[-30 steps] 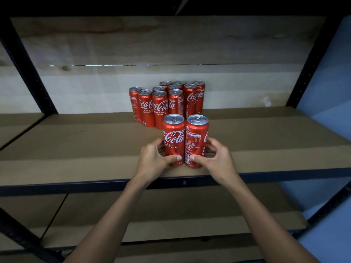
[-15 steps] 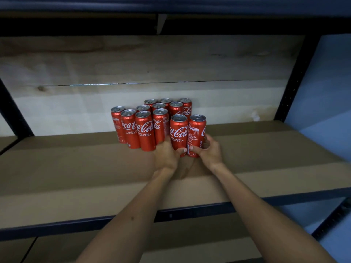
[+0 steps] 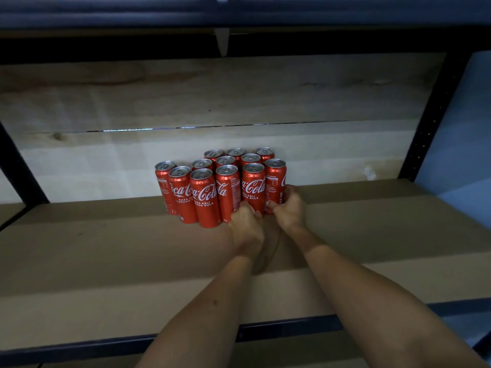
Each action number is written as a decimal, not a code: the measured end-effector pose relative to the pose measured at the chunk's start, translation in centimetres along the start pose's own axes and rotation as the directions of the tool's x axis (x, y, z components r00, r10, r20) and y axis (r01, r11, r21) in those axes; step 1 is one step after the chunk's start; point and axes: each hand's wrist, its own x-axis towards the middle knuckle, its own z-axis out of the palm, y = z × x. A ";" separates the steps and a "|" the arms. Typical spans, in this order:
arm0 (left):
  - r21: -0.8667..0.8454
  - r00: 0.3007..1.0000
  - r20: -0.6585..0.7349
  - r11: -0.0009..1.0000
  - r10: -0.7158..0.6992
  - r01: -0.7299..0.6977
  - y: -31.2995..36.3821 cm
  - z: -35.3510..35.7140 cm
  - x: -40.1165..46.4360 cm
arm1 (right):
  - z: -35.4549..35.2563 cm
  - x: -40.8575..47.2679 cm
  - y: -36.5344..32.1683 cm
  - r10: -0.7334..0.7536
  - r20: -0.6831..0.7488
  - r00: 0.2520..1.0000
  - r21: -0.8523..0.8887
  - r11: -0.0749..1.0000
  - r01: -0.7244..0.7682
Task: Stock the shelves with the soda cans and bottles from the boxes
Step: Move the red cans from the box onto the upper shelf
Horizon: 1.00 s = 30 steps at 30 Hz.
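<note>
Both cans have slid back from the front edge and now butt up against the cluster of red cans (image 3: 212, 187) at the rear of the shelf (image 3: 106, 261). My left hand (image 3: 245, 225) wraps the left can (image 3: 253, 185), my right hand (image 3: 289, 209) the right can (image 3: 275, 181). They look seated, so I'd say letting go comes next.

"Coca-Cola" (RASA ASLI) on red cans (image 3: 204, 197)
</note>
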 end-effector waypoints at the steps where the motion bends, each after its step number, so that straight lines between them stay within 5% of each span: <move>1: 0.002 1.000 0.001 1.000 -0.007 0.007 0.0 0.1 0.1 | 0.1 0.1 0.1 0.012 0.001 1.000 0.013 1.000 -0.012; 15: 0.044 1.000 0.023 0.999 0.005 -0.006 -1.1 0.4 1.0 | 0.0 0.8 0.8 0.102 -0.034 0.994 -0.068 0.992 -0.104; 24: -0.034 0.992 0.091 0.996 0.085 -0.082 -2.5 -0.6 0.0 | -0.9 -1.9 1.8 -0.014 0.017 1.000 -0.124 0.992 0.016; 30: -0.033 0.970 0.200 0.991 0.137 -0.133 -4.8 -2.1 -1.0 | -2.9 -6.8 1.5 -0.038 0.164 0.986 -0.359 0.928 0.096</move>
